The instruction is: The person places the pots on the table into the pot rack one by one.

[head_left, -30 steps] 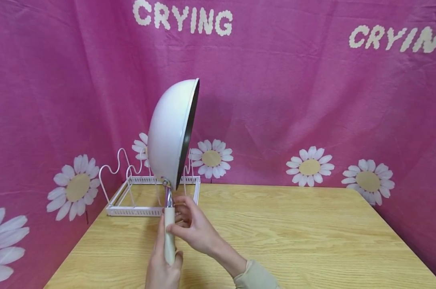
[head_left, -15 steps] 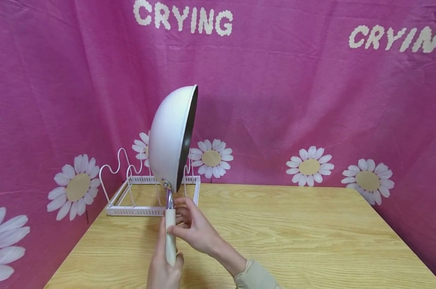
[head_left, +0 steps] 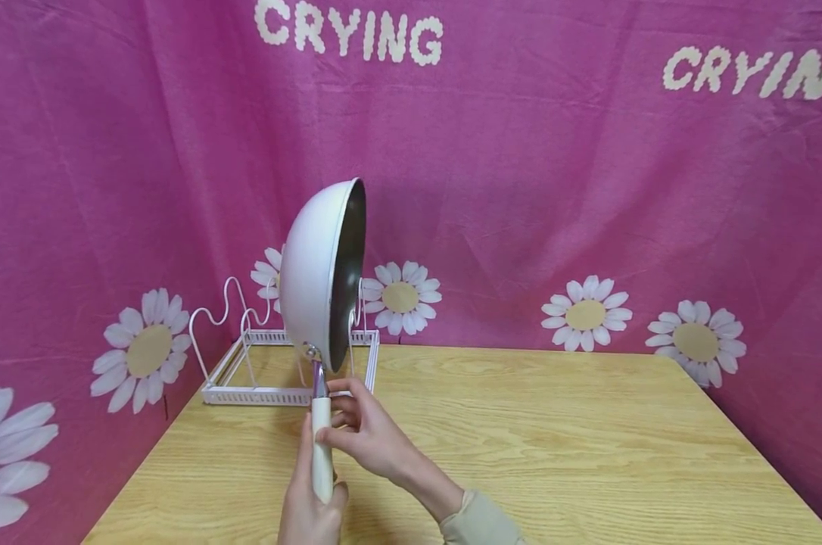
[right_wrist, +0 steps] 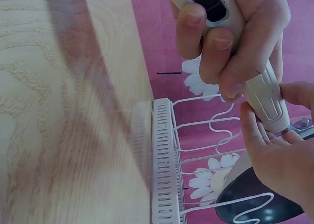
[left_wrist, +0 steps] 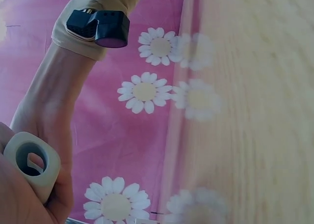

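Note:
A deep frying pan [head_left: 307, 265], white outside and dark inside, stands upright in the air over the rack, its open side turned to the right. My left hand [head_left: 310, 511] grips the lower part of its cream handle [head_left: 322, 446], fingers wrapped round in the right wrist view. Higher up, my right hand [head_left: 370, 435] holds the handle between thumb and fingers, near the metal neck [head_left: 319, 380]. The hollow handle end [left_wrist: 32, 162] shows in the left wrist view. Part of the pan's dark inside [right_wrist: 255, 197] appears behind the rack's wires in the right wrist view.
A white wire rack [head_left: 261, 396] with wavy dividers stands at the back left of the wooden table [head_left: 554, 439], partly hidden behind the pan. Pink cloth [head_left: 506, 189] with daisies and lettering hangs behind and to the sides.
The pan has come down towards the rack and turned a little, so more of its dark inside shows. Both hands keep their hold on the handle, the left slightly lower.

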A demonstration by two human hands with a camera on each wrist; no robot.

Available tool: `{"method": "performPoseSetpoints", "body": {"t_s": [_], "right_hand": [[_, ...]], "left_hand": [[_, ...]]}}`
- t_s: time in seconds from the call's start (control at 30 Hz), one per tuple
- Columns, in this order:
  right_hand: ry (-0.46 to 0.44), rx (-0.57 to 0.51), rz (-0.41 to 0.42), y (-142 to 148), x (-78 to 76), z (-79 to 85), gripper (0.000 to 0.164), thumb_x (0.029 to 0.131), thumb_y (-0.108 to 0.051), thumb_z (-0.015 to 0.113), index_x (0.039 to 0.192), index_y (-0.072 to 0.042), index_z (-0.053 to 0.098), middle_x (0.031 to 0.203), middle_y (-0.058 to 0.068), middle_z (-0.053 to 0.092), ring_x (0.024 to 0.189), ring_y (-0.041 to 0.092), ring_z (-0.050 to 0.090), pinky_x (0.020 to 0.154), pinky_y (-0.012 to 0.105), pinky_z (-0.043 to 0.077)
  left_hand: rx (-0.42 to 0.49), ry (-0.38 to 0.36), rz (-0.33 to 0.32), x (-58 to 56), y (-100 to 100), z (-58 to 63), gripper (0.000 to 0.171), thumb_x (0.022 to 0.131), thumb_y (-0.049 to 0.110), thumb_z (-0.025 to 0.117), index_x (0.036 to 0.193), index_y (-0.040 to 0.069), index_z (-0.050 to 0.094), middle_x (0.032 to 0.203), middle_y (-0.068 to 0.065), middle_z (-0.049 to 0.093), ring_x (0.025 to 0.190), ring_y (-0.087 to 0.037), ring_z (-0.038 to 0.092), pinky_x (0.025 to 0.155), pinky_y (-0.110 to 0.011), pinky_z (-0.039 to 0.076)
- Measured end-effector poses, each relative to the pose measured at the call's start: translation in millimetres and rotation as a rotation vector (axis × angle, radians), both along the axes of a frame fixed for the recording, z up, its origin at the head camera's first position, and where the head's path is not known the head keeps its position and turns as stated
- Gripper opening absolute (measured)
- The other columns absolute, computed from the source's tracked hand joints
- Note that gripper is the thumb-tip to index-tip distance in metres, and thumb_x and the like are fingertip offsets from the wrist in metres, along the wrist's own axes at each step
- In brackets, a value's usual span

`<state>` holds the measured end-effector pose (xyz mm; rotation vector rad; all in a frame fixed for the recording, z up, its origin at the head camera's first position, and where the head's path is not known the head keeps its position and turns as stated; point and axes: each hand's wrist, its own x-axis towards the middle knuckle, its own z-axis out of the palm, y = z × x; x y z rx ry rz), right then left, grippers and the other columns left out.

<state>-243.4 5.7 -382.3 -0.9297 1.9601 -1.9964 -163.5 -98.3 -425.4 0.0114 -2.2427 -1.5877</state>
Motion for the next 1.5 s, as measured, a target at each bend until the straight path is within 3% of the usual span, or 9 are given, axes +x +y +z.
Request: {"method": "performPoseSetpoints", "body": {"t_s": [0.07, 0.17, 0.27, 0.4, 0.53, 0.63, 0.8, 1.07, 1.5], "right_hand": [[-0.014, 0.007, -0.003, 0.1, 0.0, -1.6, 0.054, 0.089, 0.003, 0.063, 0.137, 0.002, 0.04, 0.131, 0.031, 0.058, 0.095, 0.009, 0.063, 0.085, 0.017, 0.052], [-0.039, 0.013, -0.016, 0.6, 0.1, -4.6, 0.053, 0.089, 0.004, 0.063, 0.137, 0.002, 0.04, 0.131, 0.032, 0.058, 0.098, 0.015, 0.064, 0.084, 0.017, 0.052], [-0.062, 0.008, -0.021, 0.8, 0.6, -7.5, 0.053, 0.089, 0.003, 0.063, 0.136, 0.002, 0.04, 0.132, 0.031, 0.058, 0.1, 0.017, 0.064, 0.084, 0.018, 0.052], [-0.087, 0.013, -0.017, 0.3, 1.4, -10.8, 0.053, 0.089, 0.003, 0.062, 0.137, 0.002, 0.04, 0.132, 0.031, 0.057, 0.099, 0.016, 0.063, 0.084, 0.017, 0.052], [-0.087, 0.028, -0.02, 0.0, 1.2, -12.6, 0.053, 0.088, 0.003, 0.062, 0.137, 0.001, 0.04, 0.132, 0.03, 0.058, 0.097, 0.015, 0.063, 0.083, 0.017, 0.052], [-0.087, 0.038, -0.027, -0.6, 0.8, -13.2, 0.053, 0.088, 0.002, 0.063, 0.137, 0.001, 0.041, 0.132, 0.029, 0.058, 0.097, 0.015, 0.063, 0.082, 0.017, 0.052], [-0.095, 0.042, -0.027, -1.8, -0.5, -16.4, 0.052, 0.089, 0.002, 0.063, 0.136, 0.0, 0.041, 0.132, 0.029, 0.058, 0.097, 0.014, 0.063, 0.083, 0.018, 0.053], [-0.123, 0.026, -0.037, -3.0, -0.6, -23.3, 0.053, 0.089, 0.002, 0.062, 0.137, 0.003, 0.038, 0.13, 0.028, 0.059, 0.098, 0.014, 0.063, 0.085, 0.022, 0.055], [-0.141, 0.049, -0.082, -9.7, -1.3, -27.3, 0.056, 0.088, 0.003, 0.061, 0.139, 0.003, 0.038, 0.129, 0.027, 0.061, 0.1, 0.02, 0.064, 0.085, 0.026, 0.055]], "left_hand": [[0.012, -0.011, -0.008, 0.2, -0.5, -0.8, 0.104, 0.072, -0.014, 0.061, 0.16, 0.012, 0.014, 0.093, -0.012, 0.056, 0.081, -0.013, 0.05, 0.072, -0.024, 0.045], [-0.003, -0.004, -0.01, 0.3, -1.5, -2.6, 0.103, 0.07, -0.015, 0.061, 0.16, 0.01, 0.016, 0.117, -0.026, 0.06, 0.091, -0.022, 0.056, 0.076, -0.024, 0.046], [-0.004, -0.02, -0.027, 0.0, -4.0, -3.8, 0.103, 0.07, -0.013, 0.061, 0.16, 0.01, 0.016, 0.136, -0.029, 0.051, 0.094, -0.027, 0.056, 0.076, -0.024, 0.045], [0.015, -0.066, -0.057, 0.0, -6.7, -4.8, 0.103, 0.07, -0.012, 0.06, 0.16, 0.008, 0.014, 0.115, -0.025, 0.057, 0.085, -0.021, 0.053, 0.071, -0.022, 0.044], [-0.001, -0.061, -0.063, -0.5, -7.9, -6.5, 0.102, 0.07, -0.012, 0.061, 0.159, 0.007, 0.015, 0.101, -0.018, 0.058, 0.083, -0.018, 0.052, 0.071, -0.022, 0.044], [-0.009, -0.053, -0.058, -0.9, -8.5, -7.7, 0.102, 0.069, -0.012, 0.061, 0.159, 0.006, 0.015, 0.115, -0.026, 0.059, 0.086, -0.021, 0.054, 0.072, -0.023, 0.044], [-0.016, -0.058, -0.053, -1.4, -9.4, -10.0, 0.102, 0.07, -0.011, 0.062, 0.159, 0.007, 0.016, 0.145, -0.035, 0.043, 0.097, -0.03, 0.056, 0.076, -0.023, 0.045], [-0.024, -0.087, -0.052, -2.8, -10.4, -14.5, 0.1, 0.071, -0.007, 0.064, 0.158, 0.005, 0.018, 0.147, -0.033, 0.042, 0.109, -0.034, 0.056, 0.083, -0.024, 0.046], [-0.04, -0.095, -0.076, -9.3, -13.6, -21.3, 0.101, 0.071, -0.008, 0.062, 0.158, 0.003, 0.014, 0.143, -0.034, 0.045, 0.109, -0.035, 0.056, 0.088, -0.032, 0.047]]}}
